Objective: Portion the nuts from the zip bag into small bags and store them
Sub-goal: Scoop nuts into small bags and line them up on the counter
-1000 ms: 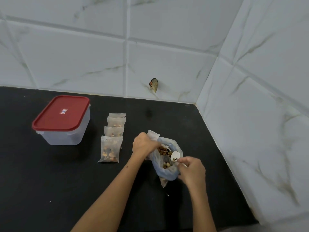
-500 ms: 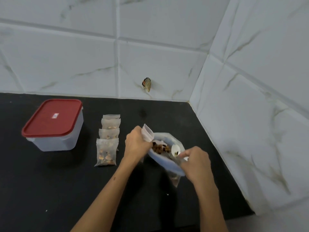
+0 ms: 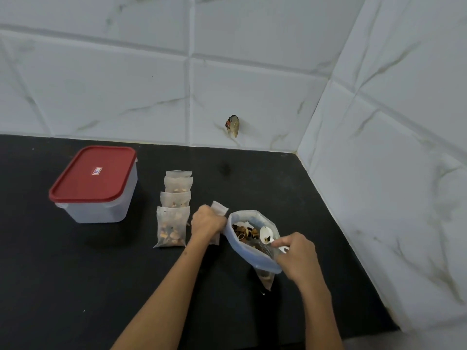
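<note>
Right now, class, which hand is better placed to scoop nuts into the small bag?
Right hand: it already holds the spoon, whose bowl sits in the zip bag among the nuts. Left hand grips the small bag.

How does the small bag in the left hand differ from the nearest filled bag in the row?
The small bag is held upright in the left hand, and no nuts show in it; the nearest filled bag lies flat on the counter, untouched, nuts showing through. Both are translucent pouches.
</note>
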